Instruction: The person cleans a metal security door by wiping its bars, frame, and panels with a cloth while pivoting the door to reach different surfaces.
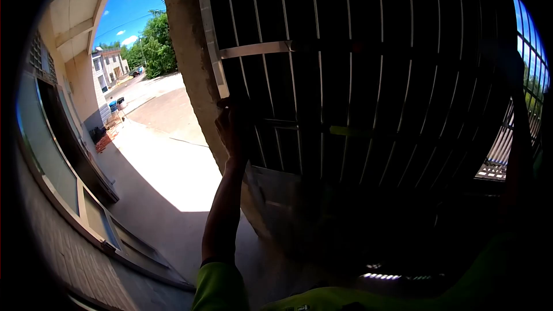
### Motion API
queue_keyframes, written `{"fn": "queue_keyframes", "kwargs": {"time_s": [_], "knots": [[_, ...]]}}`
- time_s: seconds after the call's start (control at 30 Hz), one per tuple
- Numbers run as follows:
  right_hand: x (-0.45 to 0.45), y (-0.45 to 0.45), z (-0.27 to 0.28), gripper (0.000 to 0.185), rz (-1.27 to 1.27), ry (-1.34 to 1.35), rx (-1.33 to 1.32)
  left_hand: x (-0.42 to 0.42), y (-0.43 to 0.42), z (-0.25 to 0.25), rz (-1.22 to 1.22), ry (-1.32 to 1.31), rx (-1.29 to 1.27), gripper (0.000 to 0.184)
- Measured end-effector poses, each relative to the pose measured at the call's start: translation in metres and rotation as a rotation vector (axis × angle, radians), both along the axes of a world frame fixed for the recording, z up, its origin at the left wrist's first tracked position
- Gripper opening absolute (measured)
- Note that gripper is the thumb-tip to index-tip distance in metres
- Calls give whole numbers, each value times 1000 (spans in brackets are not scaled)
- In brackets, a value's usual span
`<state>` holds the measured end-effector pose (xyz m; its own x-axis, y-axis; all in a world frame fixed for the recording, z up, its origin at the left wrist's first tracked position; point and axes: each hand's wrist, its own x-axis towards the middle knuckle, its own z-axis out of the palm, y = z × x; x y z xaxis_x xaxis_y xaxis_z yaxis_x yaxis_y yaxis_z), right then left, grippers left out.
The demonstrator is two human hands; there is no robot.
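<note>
My left hand [227, 129] is raised at the left edge of a large dark metal grille [288, 48] with thin upright bars. Its fingers are bent around the edge of the grille's pale side frame [215, 52], just below the bright part; shadow hides the fingertips. A dark shape at the far right may be my right arm, but its hand is lost in shadow. Further along the bars a small lime-green patch [350, 131] shows, too dim to name.
A rough wall edge [187, 52] runs down beside the grille. On the left are a building with sliding glass panels [55, 155] and a sunlit concrete yard [164, 167]. A second barred opening [527, 40] lets in daylight at the right.
</note>
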<state>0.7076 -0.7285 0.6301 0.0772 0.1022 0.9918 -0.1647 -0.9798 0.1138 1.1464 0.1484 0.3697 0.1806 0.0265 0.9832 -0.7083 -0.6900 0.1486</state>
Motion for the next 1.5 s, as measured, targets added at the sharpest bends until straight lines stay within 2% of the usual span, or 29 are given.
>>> {"fn": "queue_keyframes", "kwargs": {"time_s": [0.13,0.17,0.27,0.37,0.43,0.47,0.53,0.6,0.63,0.7,0.73,0.77,0.83,0.9,0.93,0.97,1.07,1.17,1.2,1.23,1.27,1.3,1.37,1.4,1.5], "knots": [[-4,6,6,34,1,3,-34,-6,-26,-71,-97,125,-275,53],[-6,8,8,34,-1,9,-38,-14,-30,-84,-97,134,-275,53],[-11,8,6,32,-23,7,-127,-28,-47,-94,-9,256,-270,57],[-19,-12,4,31,-76,22,-225,-43,-58,-93,-9,375,-430,60],[-25,-16,9,39,-420,161,-153,-44,-67,-106,-19,373,-465,61],[-23,-19,7,39,-420,169,-156,-49,-69,-115,-32,425,-494,60],[-3,54,5,26,497,-98,193,-53,-67,-138,-39,479,-526,60],[-8,28,-1,26,575,-24,178,-50,-56,-180,-6,318,-352,54],[-11,18,-3,26,644,43,158,-50,-48,-200,-4,319,-351,54],[-17,15,0,27,549,40,184,-45,-35,-224,155,430,-84,47],[-22,16,4,29,454,39,210,-39,-35,-228,-126,654,-540,45],[-26,16,7,30,358,42,238,-36,-36,-234,-128,661,-537,45],[-33,14,16,34,162,49,288,-38,-41,-227,-75,482,-583,47],[-38,0,20,36,50,63,317,-49,-56,-219,-73,471,-536,48],[-39,-45,24,38,311,82,199,-60,-66,-214,-65,449,-495,49],[-40,-50,24,39,573,101,79,-75,-77,-210,-70,462,-492,49],[-49,5,15,39,304,47,245,-133,-118,-196,-297,469,-452,49],[-52,23,15,39,235,48,273,-190,-147,-181,-504,457,-245,49],[-54,26,16,39,222,52,281,-198,-150,-184,-502,459,-248,49],[-55,28,17,40,215,54,289,-204,-151,-188,-517,508,-134,49],[-56,31,17,40,212,55,302,-205,-152,-189,-531,554,-20,49],[-56,33,17,40,210,56,313,-203,-146,-185,-529,551,-23,49],[-53,41,18,40,210,56,347,-192,-121,-172,-507,457,56,45],[-52,46,18,40,214,55,372,-171,-112,-185,-461,422,58,41],[-45,78,14,40,267,10,423,-131,-72,-185,-421,454,-207,43]]}}
